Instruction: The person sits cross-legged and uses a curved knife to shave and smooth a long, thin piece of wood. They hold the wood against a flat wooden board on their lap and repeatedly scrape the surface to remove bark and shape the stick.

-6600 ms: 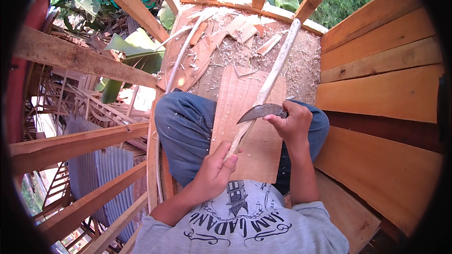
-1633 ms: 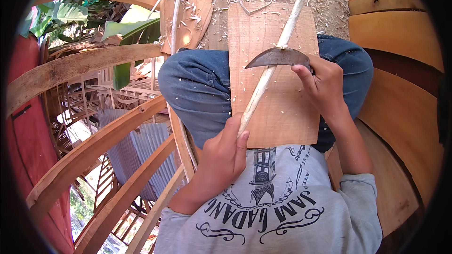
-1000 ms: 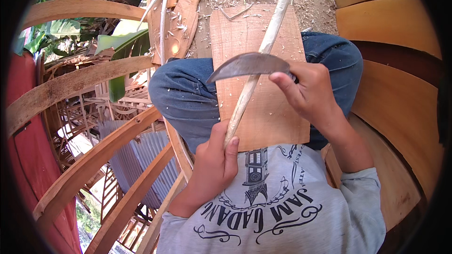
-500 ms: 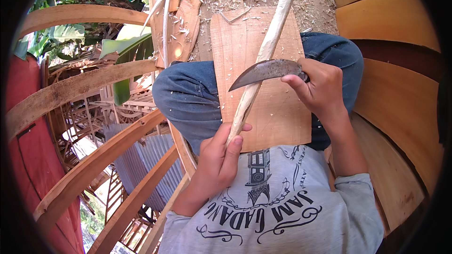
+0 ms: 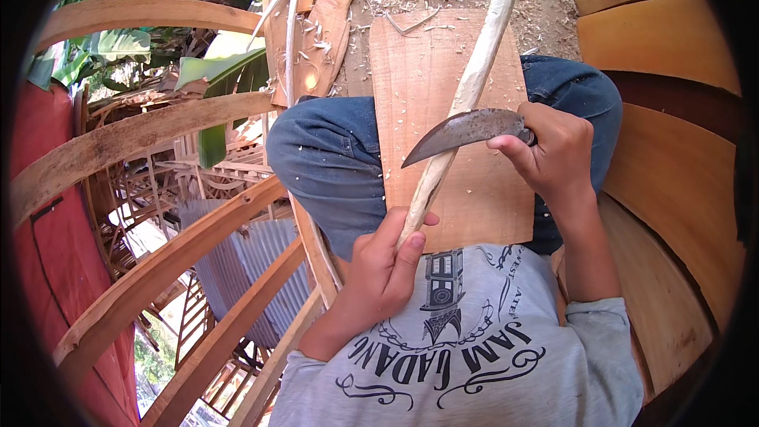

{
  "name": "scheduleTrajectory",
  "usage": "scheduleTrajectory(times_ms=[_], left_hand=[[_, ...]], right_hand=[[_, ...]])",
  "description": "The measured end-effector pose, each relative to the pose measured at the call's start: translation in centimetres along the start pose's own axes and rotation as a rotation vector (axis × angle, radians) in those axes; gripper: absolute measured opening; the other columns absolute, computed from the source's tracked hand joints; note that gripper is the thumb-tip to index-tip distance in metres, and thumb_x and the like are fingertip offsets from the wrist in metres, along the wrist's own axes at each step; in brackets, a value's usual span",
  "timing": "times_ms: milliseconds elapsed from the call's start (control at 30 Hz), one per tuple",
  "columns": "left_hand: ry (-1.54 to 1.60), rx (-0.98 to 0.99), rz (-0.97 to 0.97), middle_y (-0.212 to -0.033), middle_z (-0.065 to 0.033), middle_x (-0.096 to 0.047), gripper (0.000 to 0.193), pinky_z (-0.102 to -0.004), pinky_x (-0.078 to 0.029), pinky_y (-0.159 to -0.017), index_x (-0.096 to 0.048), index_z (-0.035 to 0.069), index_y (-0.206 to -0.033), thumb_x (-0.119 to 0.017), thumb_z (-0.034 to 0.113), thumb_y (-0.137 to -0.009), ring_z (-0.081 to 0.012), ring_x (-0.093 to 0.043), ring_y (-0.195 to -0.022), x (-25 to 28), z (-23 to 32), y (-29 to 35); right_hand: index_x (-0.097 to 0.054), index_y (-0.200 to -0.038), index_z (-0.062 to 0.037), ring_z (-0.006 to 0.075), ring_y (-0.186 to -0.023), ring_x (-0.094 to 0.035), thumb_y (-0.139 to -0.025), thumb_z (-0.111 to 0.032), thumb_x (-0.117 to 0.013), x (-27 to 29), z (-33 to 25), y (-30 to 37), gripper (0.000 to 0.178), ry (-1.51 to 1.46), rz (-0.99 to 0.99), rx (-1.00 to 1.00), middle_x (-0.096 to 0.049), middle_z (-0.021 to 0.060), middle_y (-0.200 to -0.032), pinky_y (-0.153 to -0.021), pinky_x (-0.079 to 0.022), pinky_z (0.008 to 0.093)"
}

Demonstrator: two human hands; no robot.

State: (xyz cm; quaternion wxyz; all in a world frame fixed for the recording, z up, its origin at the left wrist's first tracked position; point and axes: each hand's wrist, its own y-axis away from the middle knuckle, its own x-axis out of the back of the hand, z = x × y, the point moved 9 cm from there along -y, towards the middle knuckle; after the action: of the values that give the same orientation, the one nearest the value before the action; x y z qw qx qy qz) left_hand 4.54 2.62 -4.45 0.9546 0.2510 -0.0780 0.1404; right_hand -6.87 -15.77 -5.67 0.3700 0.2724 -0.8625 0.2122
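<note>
A long pale stick (image 5: pixel 480 63) runs from near my waist away toward the far edge, over a flat wooden board (image 5: pixel 411 71) on my lap. My left hand (image 5: pixel 385 262) is wrapped round its near end, thumb on top. In my right hand (image 5: pixel 559 146) is a knife (image 5: pixel 466 131) with a broad, curved, dark blade. Its handle is mostly hidden in my fingers. The blade lies across the stick, a little beyond my left hand, with its tip pointing left. Whether the edge bites into the wood I cannot tell.
My bent knees (image 5: pixel 328 154) flank the board. Wood shavings (image 5: pixel 545 16) litter the floor ahead, beside offcut planks (image 5: pixel 332 20). Curved wooden ribs (image 5: pixel 182 115) stand on the left, with corrugated metal sheets (image 5: pixel 273 269) beyond them. Curved planking (image 5: pixel 668 142) forms a wall close on the right.
The knife blade has slid slightly nearer along the stick toward my left hand. The whole view has shifted a little, so most things appear farther right. Both grips are the same.
</note>
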Motion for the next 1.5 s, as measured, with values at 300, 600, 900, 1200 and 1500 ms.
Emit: scheduleTrajectory(times_ms=[300,600,900,1200,1500], left_hand=[[0.165,0.096,0.025,-0.055,0.0064,-0.039,0.029,-0.0185,-0.023,-0.044,-0.052,0.0,-0.106,-0.039,0.025,-0.101,-0.0012,-0.032,-0.045,0.6,-2.8,1.1],[0.079,0.082,-0.01,-0.056,0.0018,-0.041,0.022,-0.0226,-0.03,-0.048,-0.053,-0.001,-0.11,-0.042,0.015,-0.099,-0.0045,-0.038,-0.05,-0.4,-1.4,0.8],[0.122,0.099,-0.02,-0.056,-0.0004,-0.041,0.019,-0.024,-0.033,-0.05,-0.054,-0.001,-0.108,-0.044,0.011,-0.098,-0.0059,-0.041,-0.052,-0.3,-2.2,0.9],[0.165,0.09,0.024,-0.062,-0.0052,-0.047,0.02,-0.0257,-0.037,-0.052,-0.054,-0.003,-0.109,-0.044,0.01,-0.097,-0.0084,-0.046,-0.055,-0.9,-3.8,0.0],[-0.069,-0.035,0.008,-0.07,-0.0164,-0.057,0.018,-0.0332,-0.045,-0.056,-0.05,-0.004,-0.108,-0.046,0.009,-0.096,-0.0219,-0.061,-0.06,-1.8,-1.7,-0.5]], right_hand=[[-0.057,-0.065,0.0006,0.0311,-0.048,-0.055,-0.087,-0.046,-0.062,1.0,1.9,-0.6,0.052,-0.191,-0.075,-0.205,-0.051,0.0153,-0.051,-0.047,-0.04,0.0346],[-0.05,-0.056,-0.006,0.0249,-0.043,-0.053,-0.063,-0.066,-0.07,-2.4,-0.6,0.3,0.063,0.056,-0.095,0.054,-0.048,0.0079,-0.047,-0.041,-0.04,0.0327],[-0.051,-0.058,0.0004,0.0288,-0.047,-0.052,-0.076,-0.063,-0.064,-1.8,4.3,-1.4,0.067,-0.03,0.086,-0.302,-0.05,0.0111,-0.049,-0.047,-0.04,0.0365],[-0.055,-0.057,-0.0021,0.0308,-0.045,-0.052,-0.077,-0.058,-0.065,-2.9,0.0,1.8,0.061,0.055,-0.245,-0.016,-0.05,0.013,-0.048,-0.046,-0.041,0.0374],[-0.05,-0.055,-0.004,0.0291,-0.044,-0.053,-0.066,-0.068,-0.067,-2.6,1.4,1.4,0.067,0.172,-0.072,-0.036,-0.047,0.0102,-0.046,-0.043,-0.04,0.0364]])
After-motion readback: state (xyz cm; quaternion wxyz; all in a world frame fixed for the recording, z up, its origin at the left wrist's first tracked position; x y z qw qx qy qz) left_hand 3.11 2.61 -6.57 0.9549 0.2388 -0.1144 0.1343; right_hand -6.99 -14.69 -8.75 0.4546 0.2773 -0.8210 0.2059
